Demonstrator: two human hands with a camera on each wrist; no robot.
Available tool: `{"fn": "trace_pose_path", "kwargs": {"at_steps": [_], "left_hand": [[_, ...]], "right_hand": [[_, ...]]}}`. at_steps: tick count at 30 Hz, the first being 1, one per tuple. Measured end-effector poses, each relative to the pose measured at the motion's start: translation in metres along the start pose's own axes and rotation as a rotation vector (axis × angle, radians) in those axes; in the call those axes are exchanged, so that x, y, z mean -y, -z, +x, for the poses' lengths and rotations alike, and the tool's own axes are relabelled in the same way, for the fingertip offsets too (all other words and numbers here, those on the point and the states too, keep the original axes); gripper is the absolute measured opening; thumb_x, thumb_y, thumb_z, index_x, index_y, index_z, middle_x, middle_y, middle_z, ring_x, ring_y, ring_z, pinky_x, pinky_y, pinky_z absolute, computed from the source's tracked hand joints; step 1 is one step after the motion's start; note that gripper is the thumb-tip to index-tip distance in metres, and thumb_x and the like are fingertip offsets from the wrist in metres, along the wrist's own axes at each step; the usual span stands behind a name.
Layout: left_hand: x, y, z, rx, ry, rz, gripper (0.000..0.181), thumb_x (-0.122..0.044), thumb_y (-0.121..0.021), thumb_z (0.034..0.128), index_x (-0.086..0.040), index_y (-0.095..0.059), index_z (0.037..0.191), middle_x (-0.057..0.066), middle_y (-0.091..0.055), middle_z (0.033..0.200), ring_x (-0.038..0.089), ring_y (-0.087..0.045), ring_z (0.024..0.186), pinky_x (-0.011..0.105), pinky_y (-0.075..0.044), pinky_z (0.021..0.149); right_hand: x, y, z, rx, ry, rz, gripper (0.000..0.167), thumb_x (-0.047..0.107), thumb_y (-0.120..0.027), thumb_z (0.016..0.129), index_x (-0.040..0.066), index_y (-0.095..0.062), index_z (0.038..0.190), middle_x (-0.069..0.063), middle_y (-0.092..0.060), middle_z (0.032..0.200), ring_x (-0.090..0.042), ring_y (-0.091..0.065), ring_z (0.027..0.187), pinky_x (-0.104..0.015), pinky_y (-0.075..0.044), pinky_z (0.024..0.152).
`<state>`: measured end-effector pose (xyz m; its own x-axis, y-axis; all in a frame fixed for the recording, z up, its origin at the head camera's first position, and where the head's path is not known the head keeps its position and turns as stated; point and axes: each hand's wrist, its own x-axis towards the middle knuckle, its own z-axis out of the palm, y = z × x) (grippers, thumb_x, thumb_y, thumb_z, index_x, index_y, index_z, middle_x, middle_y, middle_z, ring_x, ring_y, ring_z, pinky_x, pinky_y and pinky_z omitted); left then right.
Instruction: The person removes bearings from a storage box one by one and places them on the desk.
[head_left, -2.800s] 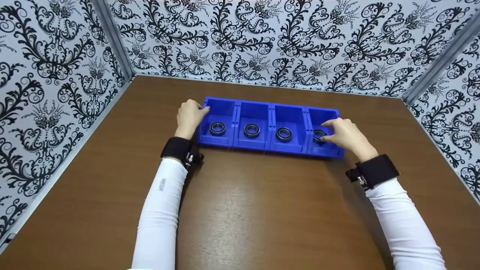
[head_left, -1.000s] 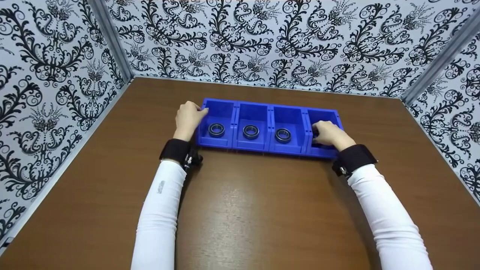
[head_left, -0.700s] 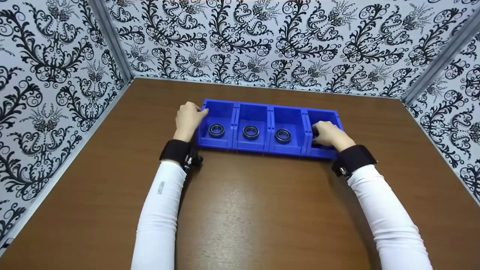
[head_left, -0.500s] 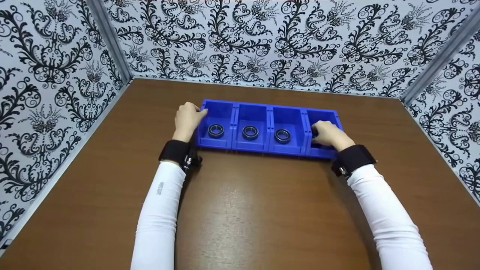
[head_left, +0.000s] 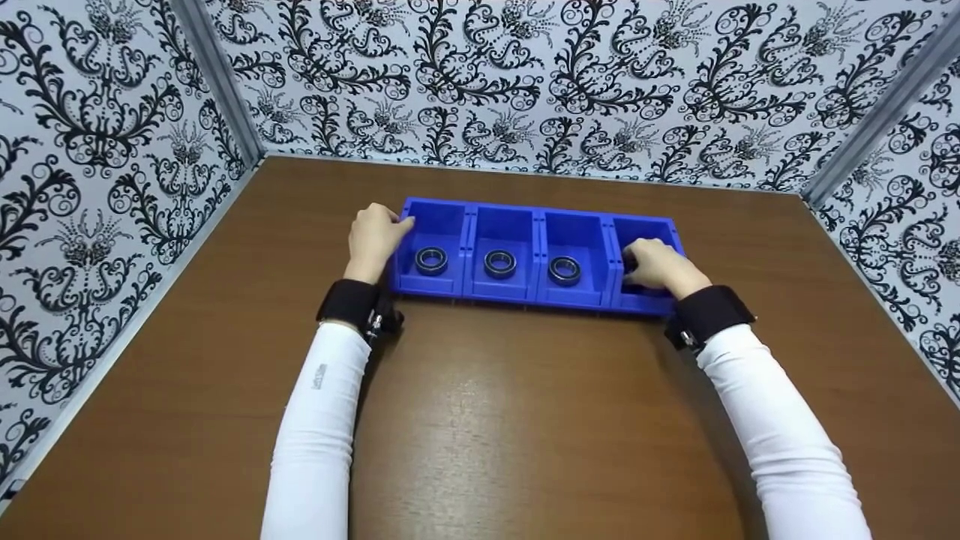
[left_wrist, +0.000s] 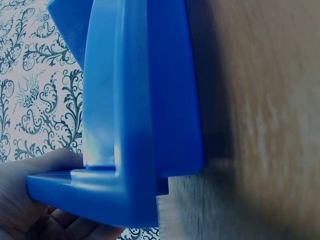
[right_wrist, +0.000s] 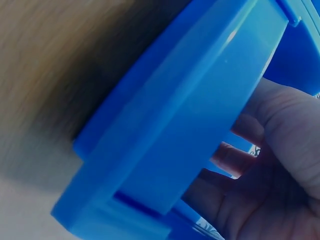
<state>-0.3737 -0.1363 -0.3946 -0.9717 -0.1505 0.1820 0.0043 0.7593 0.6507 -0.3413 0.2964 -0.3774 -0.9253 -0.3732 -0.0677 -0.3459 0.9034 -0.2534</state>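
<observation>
Four joined blue bins (head_left: pixel 574 300) form a row on the table. My left hand (head_left: pixel 373 241) grips the leftmost end wall; in the left wrist view the hand (left_wrist: pixel 22 200) has its thumb over the bin's edge (left_wrist: pixel 100 195) and fingers curled beneath. Single black ring bearings lie in the left three compartments: one bearing (head_left: pixel 431 261), a second bearing (head_left: pixel 499 264) and a third bearing (head_left: pixel 565 271). My right hand (head_left: pixel 660 266) reaches into the rightmost compartment, fingers bent. In the right wrist view the front wall (right_wrist: pixel 170 115) partly covers the hand (right_wrist: pixel 280 165); what its fingertips touch is hidden.
A brown wooden table (head_left: pixel 465 420) extends around the bins. Black-and-white patterned panels (head_left: pixel 510 90) stand behind and at both sides, with grey metal posts (head_left: pixel 217 75) at the corners.
Since the earliest frame my right hand has moved left and deeper into the rightmost compartment, covering the bearing seen there. Over the last second both hands have stayed nearly still.
</observation>
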Motion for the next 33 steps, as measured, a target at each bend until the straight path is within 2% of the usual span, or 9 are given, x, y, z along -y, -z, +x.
{"fn": "trace_pose_path", "kwargs": {"at_steps": [8,15,23,33], "left_hand": [[0.001,0.001,-0.001,-0.003,0.007,0.003,0.031,-0.032,-0.073,0.097,-0.003,-0.083,0.095,0.021,-0.077,0.108,0.04,-0.073,0.097,0.054,-0.056,0.083],[0.0,0.001,0.0,-0.001,0.011,0.0,0.031,-0.032,-0.073,0.0971,-0.003,-0.083,0.096,0.021,-0.076,0.109,0.04,-0.072,0.098,0.055,-0.056,0.083],[-0.002,0.001,-0.002,-0.005,0.01,-0.004,0.031,-0.031,-0.073,0.0966,-0.002,-0.083,0.1,0.022,-0.075,0.114,0.042,-0.072,0.105,0.055,-0.056,0.086],[-0.002,0.002,-0.002,0.003,0.014,0.003,0.032,-0.031,-0.072,0.0974,-0.001,-0.082,0.102,0.023,-0.075,0.114,0.042,-0.072,0.106,0.055,-0.056,0.088]], "right_hand": [[-0.001,0.002,0.001,-0.019,0.042,-0.003,0.015,0.006,-0.075,0.08,-0.004,-0.07,0.09,-0.014,-0.062,0.081,-0.033,-0.055,0.08,-0.056,-0.048,0.075],[0.0,0.006,0.0,-0.025,0.05,-0.009,0.021,0.004,-0.075,0.079,-0.007,-0.072,0.096,-0.02,-0.067,0.089,-0.036,-0.059,0.085,-0.058,-0.05,0.08],[0.0,0.007,-0.001,-0.028,0.057,-0.015,0.018,0.001,-0.071,0.078,-0.006,-0.072,0.094,-0.016,-0.065,0.084,-0.034,-0.058,0.081,-0.054,-0.05,0.075],[0.003,0.016,-0.006,-0.044,0.086,-0.024,0.031,0.001,-0.071,0.078,-0.011,-0.072,0.107,-0.028,-0.071,0.101,-0.043,-0.065,0.097,-0.061,-0.05,0.093]]}}
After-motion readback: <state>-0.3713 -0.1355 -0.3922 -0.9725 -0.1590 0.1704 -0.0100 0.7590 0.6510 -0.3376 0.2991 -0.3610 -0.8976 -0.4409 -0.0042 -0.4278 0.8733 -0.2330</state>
